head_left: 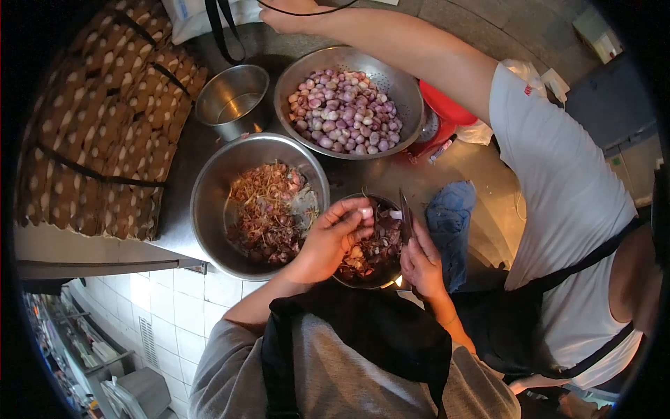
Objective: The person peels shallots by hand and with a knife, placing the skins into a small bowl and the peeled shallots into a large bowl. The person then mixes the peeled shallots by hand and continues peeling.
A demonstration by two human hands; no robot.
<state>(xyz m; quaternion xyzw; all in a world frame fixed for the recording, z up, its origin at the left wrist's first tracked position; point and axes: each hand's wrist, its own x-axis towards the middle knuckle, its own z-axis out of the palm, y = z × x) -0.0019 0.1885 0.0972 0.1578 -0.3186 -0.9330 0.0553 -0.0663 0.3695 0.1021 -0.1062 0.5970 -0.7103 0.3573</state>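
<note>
My left hand (329,236) pinches a small peeled shallot (366,212) between thumb and fingers. My right hand (421,261) is wrapped round a knife (405,218), its blade pointing away from me, with a small whitish piece (396,214) beside the blade. Both hands are over a dark bowl (377,281) that contains shallot skins (357,260). To the left, a wide steel bowl (204,209) holds unpeeled shallots and dry skins (269,209). Beyond my hands, a large steel colander (412,105) is heaped with peeled shallots (345,115).
A steel pot (232,105) stands behind the wide bowl. Stacked egg trays (101,133) with straps fill the left. A blue cloth (450,216) lies right of my knife hand. A co-worker's arm (412,45) stretches across the back, near a red container (447,103).
</note>
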